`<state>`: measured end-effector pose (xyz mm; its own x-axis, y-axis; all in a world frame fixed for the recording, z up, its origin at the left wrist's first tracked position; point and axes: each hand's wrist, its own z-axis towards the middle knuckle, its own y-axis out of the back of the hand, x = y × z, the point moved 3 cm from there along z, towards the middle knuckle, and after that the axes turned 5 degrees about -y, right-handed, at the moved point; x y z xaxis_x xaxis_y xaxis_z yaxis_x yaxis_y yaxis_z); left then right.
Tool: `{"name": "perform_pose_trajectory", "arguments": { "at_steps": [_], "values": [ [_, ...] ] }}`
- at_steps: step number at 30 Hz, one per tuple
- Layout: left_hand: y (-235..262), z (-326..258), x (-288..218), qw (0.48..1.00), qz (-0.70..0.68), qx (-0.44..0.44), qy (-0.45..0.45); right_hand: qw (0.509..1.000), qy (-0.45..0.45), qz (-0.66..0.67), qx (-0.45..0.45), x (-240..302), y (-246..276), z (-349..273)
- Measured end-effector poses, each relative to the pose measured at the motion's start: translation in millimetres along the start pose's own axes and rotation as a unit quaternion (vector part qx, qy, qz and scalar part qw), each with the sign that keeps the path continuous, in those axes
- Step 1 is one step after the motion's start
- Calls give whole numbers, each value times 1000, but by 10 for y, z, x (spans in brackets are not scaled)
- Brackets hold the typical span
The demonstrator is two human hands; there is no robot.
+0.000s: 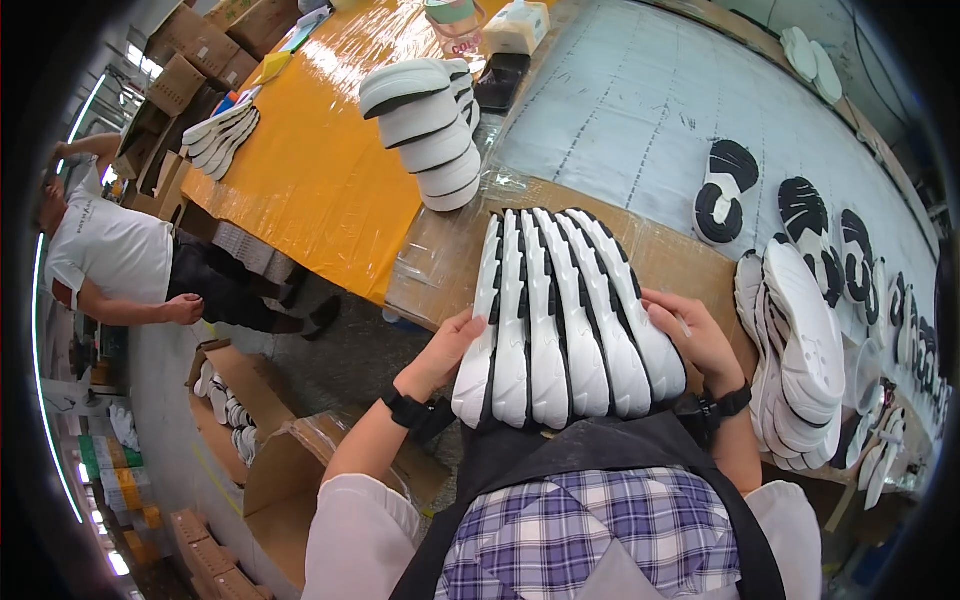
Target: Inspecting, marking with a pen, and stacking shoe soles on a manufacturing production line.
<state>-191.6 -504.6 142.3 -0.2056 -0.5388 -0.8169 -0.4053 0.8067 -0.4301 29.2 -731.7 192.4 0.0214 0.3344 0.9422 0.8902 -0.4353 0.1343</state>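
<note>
A row of several white shoe soles with black treads stands on edge in front of my body, at the near edge of the cardboard-covered table. My left hand presses against the outer sole at the left end, its thumb on the white side. At the right end, my right hand grips the outermost sole, so the row is squeezed between both hands. The fingers under and behind the soles are partly hidden. Just right of my right hand lies a pile of white soles.
A stack of white soles stands on the orange table cover, beside a black tray. Separate black-and-white soles lie along the pale table. A co-worker stands at left. Open cardboard boxes sit on the floor.
</note>
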Motion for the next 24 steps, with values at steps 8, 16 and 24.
{"name": "perform_pose_trajectory", "arguments": {
  "at_steps": [8, 16, 24],
  "values": [
    [-383, 25, -576, 991, 44, 83, -99, 998, 26, 18, -47, 378, 188, 6],
    [-787, 16, -1127, 693, 545, 73, -467, 972, 123, 143, -140, 489, 351, -90],
    [-652, -232, -148, 807, 480, -54, -340, 977, -19, 202, -65, -128, 91, -181]
  ]
}}
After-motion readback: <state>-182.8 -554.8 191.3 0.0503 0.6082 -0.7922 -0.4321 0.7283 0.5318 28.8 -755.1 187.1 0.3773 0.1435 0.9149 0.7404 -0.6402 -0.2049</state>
